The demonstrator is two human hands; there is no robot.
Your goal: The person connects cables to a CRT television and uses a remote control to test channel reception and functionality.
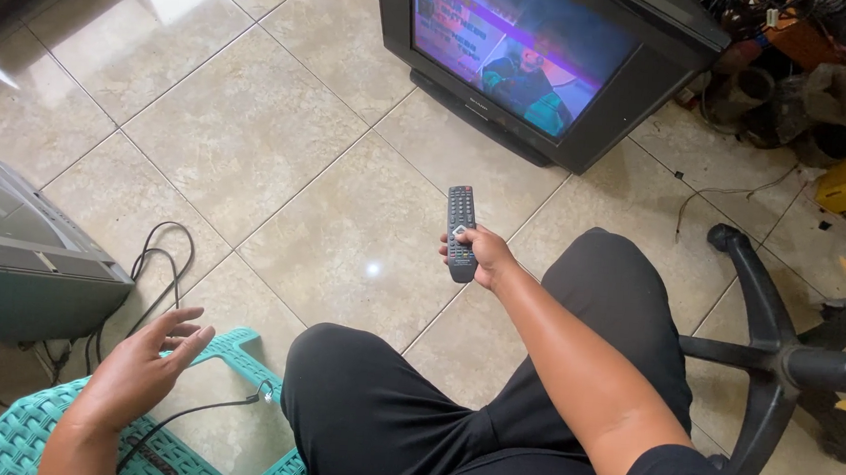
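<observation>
black remote point(460, 232) pinched in right hand point(485, 259), thumb on the keys | remote sits at 12 o'clock from the knees, tip toward the television point(542, 54) at 1 o'clock | best kept level and aimed squarely | left hand point(141, 372) fingers spread, empty, above the teal stool point(20, 433) at 8 o'clock

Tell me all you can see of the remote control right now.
The remote control is a slim, dark, plastic-looking bar with rows of small buttons. The right hand grips its lower end, thumb on the buttons. It is held above the tiled floor, top end aimed toward the lit television.
</observation>
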